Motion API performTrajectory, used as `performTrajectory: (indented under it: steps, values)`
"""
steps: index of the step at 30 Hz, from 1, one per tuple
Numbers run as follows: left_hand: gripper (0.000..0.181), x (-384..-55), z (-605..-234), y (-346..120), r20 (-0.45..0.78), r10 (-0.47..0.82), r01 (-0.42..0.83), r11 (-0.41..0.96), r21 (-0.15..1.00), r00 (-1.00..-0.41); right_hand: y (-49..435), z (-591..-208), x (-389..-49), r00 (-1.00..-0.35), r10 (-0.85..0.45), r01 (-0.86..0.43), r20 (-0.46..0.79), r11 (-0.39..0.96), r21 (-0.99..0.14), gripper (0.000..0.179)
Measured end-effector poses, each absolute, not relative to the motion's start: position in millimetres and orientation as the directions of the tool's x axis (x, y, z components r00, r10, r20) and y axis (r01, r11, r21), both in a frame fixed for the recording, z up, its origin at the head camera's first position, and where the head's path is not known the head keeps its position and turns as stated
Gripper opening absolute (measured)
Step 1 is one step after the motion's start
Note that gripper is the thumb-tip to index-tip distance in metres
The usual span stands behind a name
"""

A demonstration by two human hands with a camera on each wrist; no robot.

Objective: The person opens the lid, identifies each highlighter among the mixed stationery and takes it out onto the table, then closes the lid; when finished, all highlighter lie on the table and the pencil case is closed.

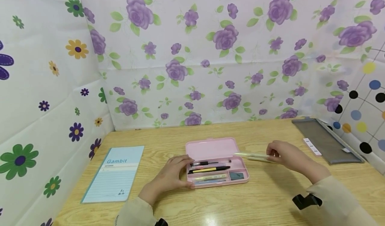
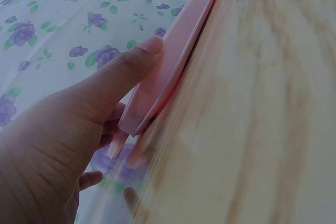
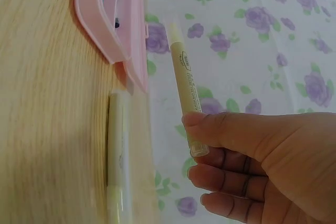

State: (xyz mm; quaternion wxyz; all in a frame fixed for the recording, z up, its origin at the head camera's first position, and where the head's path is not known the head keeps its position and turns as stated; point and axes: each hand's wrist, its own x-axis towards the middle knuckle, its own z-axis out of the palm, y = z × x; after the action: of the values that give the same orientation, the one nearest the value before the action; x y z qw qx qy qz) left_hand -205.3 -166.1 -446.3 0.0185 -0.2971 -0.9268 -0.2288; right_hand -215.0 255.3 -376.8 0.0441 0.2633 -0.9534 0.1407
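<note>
Purple-rose cloth [image 1: 207,79] hangs behind the wood-grained table [image 1: 255,199] where I work. With my right grip [image 1: 284,155] I pinch a pale yellow marker [image 3: 185,74] close to its near end, thumb on one side and fingers on the other, so most of its length sticks out beyond my fingertips. Seen from my head, its long axis runs almost level and its free end points to about 9 o'clock, over the right edge of the pink pencil case [image 1: 212,148]. The barrel is slim and straight, with small dark print along it; the end by my thumb is clear, and the free end looks washed out. Just beside it, at 6 o'clock, a second marker [image 3: 118,156] lies on the table, nearly parallel.

My left grip [image 1: 172,173] holds the case's 9 o'clock end, thumb against the front wall. The case stands open, its lid toward 12 o'clock, with pens [image 1: 212,169] and a dark eraser [image 1: 236,176] inside.
</note>
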Motion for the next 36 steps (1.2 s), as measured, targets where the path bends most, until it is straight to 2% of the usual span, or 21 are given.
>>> performTrajectory:
  steps: [36]
  values:
    - [0.085, -207, -448, -167, 0.161, 0.543, 0.555, 0.716, 0.424, -0.824, 298, -426, -217, -0.891, -0.423, -0.454, 0.168, 0.844, -0.284, 0.014]
